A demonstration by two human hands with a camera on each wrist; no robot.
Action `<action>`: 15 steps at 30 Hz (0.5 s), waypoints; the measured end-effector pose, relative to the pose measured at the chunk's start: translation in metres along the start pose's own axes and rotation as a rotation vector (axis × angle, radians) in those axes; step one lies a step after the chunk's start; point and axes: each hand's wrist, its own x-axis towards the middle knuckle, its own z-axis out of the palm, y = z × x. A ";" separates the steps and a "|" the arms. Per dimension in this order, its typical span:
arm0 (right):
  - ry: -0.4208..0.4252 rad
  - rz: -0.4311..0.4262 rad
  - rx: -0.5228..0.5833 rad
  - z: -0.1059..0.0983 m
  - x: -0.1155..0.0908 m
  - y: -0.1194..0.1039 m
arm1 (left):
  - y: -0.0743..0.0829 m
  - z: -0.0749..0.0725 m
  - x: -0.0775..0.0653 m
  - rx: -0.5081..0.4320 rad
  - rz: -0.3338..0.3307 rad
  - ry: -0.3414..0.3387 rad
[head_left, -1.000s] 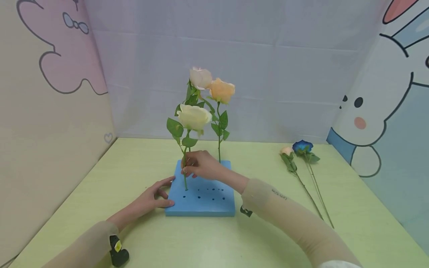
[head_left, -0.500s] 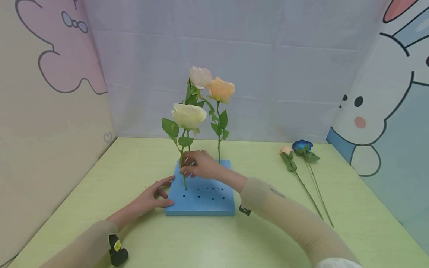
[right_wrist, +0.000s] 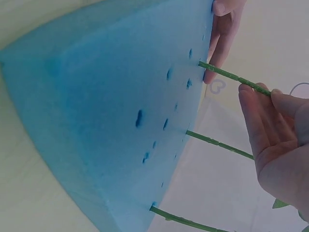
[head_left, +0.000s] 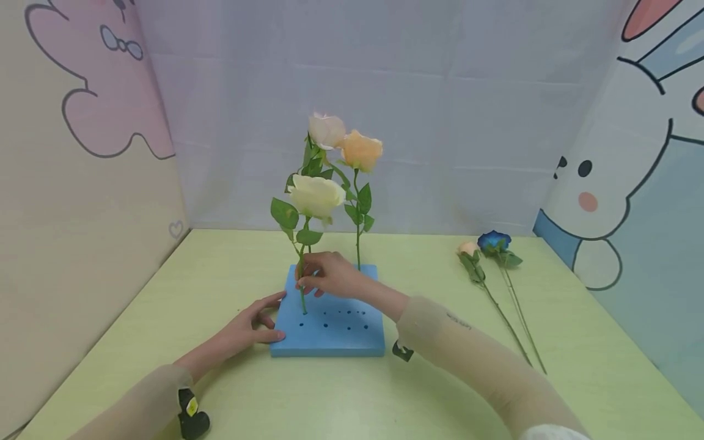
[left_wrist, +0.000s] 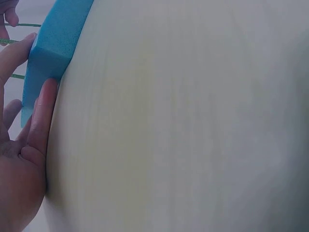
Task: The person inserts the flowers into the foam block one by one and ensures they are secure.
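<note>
My right hand (head_left: 329,274) pinches the green stem of a white rose (head_left: 316,195) between thumb and fingertips. The stem's lower end stands in a hole of the blue foam block (head_left: 341,342), as the right wrist view also shows. At the block's left side, my left hand (head_left: 250,322) rests with fingers and thumb fairly straight against the edge. In the left wrist view, one straight finger (left_wrist: 44,106) lies along the block's side. Behind the white rose, a pale pink rose (head_left: 327,131) and an orange rose (head_left: 361,151) stand upright in the block.
To the right on the pale table (head_left: 429,403) lie a blue rose (head_left: 494,242) and a peach rosebud (head_left: 469,248), stems toward the front. Several small holes dot the block's top. A cloth backdrop (head_left: 407,122) and side walls bound the table.
The white rose's head leaned left half a second ago and has swung back right. My right hand keeps its pinch on the stem; my left hand stays at the block.
</note>
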 end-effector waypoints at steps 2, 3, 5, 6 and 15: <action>0.008 0.007 0.020 0.001 -0.001 0.002 | 0.000 0.000 0.000 -0.001 0.001 -0.001; 0.011 0.010 0.032 0.001 -0.002 0.002 | 0.000 0.000 0.000 -0.002 0.002 -0.001; 0.018 0.015 0.050 0.002 -0.004 0.002 | 0.001 0.001 -0.001 -0.003 0.004 0.000; 0.022 0.016 0.058 0.002 -0.004 0.002 | 0.001 0.001 -0.001 -0.003 0.003 -0.001; 0.018 -0.026 0.039 0.002 -0.008 0.008 | -0.001 0.001 0.000 0.002 0.005 0.002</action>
